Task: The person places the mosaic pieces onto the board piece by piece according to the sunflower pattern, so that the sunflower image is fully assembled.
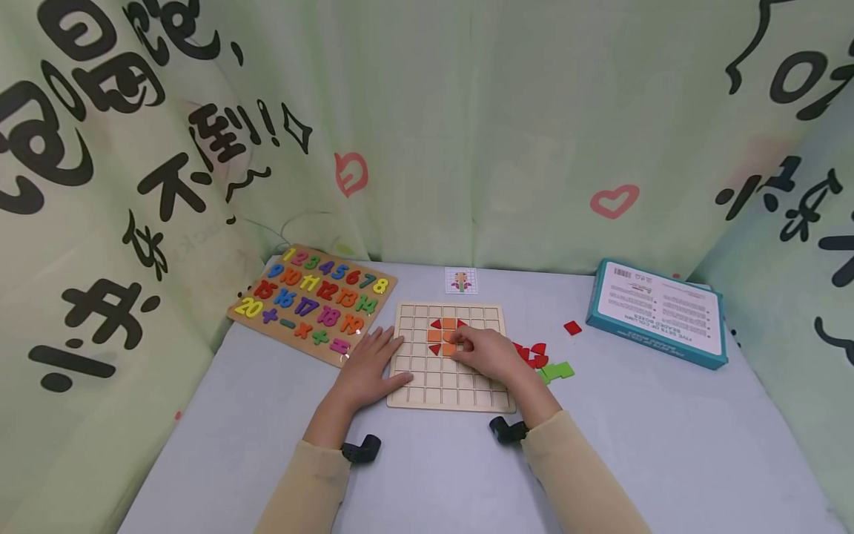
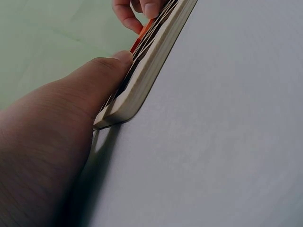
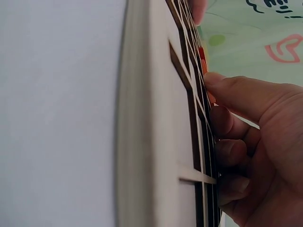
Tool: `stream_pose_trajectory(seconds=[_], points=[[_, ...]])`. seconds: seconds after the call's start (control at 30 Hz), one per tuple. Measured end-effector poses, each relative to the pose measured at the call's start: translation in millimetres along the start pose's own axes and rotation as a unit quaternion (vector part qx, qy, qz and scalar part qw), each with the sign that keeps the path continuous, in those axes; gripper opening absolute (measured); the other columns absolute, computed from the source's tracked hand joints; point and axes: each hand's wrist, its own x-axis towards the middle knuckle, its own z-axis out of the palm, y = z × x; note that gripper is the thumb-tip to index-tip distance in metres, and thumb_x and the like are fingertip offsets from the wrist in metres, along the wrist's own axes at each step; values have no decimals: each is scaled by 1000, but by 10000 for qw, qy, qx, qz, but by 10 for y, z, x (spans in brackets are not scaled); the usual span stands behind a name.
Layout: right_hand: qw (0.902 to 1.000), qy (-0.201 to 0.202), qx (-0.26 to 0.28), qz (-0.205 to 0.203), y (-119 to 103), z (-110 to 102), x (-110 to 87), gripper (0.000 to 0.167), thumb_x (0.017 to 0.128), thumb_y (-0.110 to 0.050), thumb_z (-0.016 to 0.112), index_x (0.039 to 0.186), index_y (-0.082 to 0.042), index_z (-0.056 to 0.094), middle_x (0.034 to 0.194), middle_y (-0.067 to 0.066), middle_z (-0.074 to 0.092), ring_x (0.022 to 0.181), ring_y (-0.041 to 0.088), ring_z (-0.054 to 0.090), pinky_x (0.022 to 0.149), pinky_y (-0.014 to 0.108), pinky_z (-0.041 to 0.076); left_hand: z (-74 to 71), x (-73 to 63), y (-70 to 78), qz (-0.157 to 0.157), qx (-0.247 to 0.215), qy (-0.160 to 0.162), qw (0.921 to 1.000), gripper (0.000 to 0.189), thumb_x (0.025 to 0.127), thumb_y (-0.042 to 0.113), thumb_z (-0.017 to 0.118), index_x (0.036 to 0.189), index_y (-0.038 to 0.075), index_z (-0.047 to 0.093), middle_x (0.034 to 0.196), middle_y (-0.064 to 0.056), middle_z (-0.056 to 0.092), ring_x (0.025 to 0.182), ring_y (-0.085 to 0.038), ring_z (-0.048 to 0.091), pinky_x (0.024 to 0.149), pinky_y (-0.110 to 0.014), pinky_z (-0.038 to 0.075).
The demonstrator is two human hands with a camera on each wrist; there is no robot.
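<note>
A wooden grid board [image 1: 434, 389] lies on the table with orange square tiles [image 1: 435, 336] and small red triangles [image 1: 435, 349] set in its cells. My left hand [image 1: 370, 372] rests spread along the board's left edge, the thumb on its surface. Reaching over the board from the right, my right hand [image 1: 492, 354] has thumb and forefinger bent at the orange tiles. In the right wrist view an orange tile [image 3: 211, 98] shows between that thumb and forefinger; the fingertips partly hide it. The other fingers of this right hand [image 3: 270, 123] curl close over the grid.
Left of the board lies a colourful number puzzle [image 1: 320, 297]. A pattern card [image 1: 461, 281] is behind it. Red pieces [image 1: 536, 356] and green pieces [image 1: 557, 371] lie to the right, with one red square [image 1: 572, 328] apart near a teal box [image 1: 657, 313].
</note>
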Motion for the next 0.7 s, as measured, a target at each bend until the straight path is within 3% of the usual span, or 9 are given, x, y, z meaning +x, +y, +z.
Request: stream_pose_trajectory(seconds=[0.33,0.53,0.7], points=[[9988,-62,488,63,23,-53,-41,29,91,-34,71,118,-26,68,83,-2,60,76,17,54,63,28,45,-16,4,5,-4,3,-29,10000,83,87,70,54,153,23,38,164,-1,26,155,-25,16,126,-48,12],[9988,-38,478,-110,95,-188,-94,23,94,-32,68,115,-25,68,83,-1,60,77,17,54,65,28,46,-27,-1,10,-3,-26,-3,10000,83,87,70,55,153,23,38,164,-1,27,154,-26,17,126,-49,13],[9987,-14,503,62,230,-354,-156,24,95,-31,66,117,-21,66,85,2,58,76,19,53,62,28,46,-21,-2,13,-12,-32,1,10000,82,87,70,55,153,23,39,164,-1,27,154,-26,17,126,-49,13]])
